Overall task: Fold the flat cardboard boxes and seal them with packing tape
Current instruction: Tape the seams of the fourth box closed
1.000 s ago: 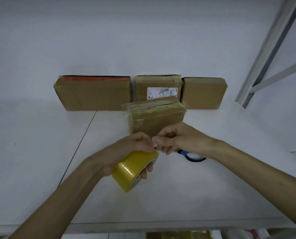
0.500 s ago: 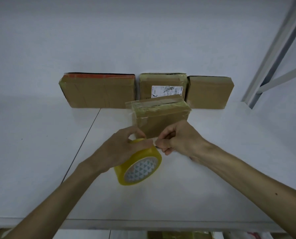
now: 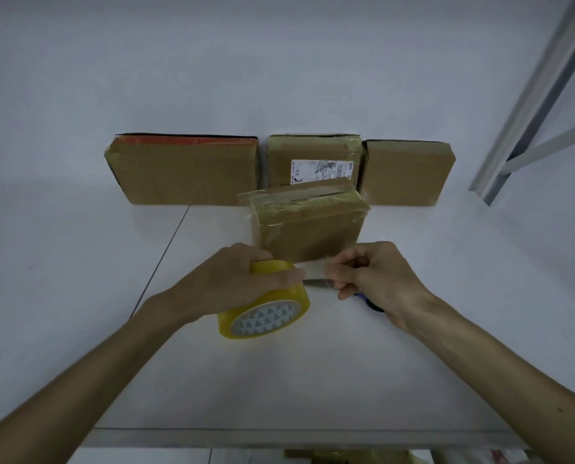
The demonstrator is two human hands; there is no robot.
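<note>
Tape roll [image 3: 269,316] gripped by left hand [image 3: 232,283] | tape end [image 3: 312,270] pinched by right hand [image 3: 376,279] | front box [image 3: 309,229] seemingly half-sealed, back boxes [image 3: 182,175] done

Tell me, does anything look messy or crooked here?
Yes. The front box sits slightly askew, and its tape is wrinkled, with a loose end sticking out past the top left corner. Nothing else stands out.

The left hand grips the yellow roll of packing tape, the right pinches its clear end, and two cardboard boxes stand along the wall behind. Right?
Nearly. The head view shows three brown cardboard boxes along the wall, not two. The left hand does grip the yellow roll of packing tape while the right hand pinches its clear end.
</note>
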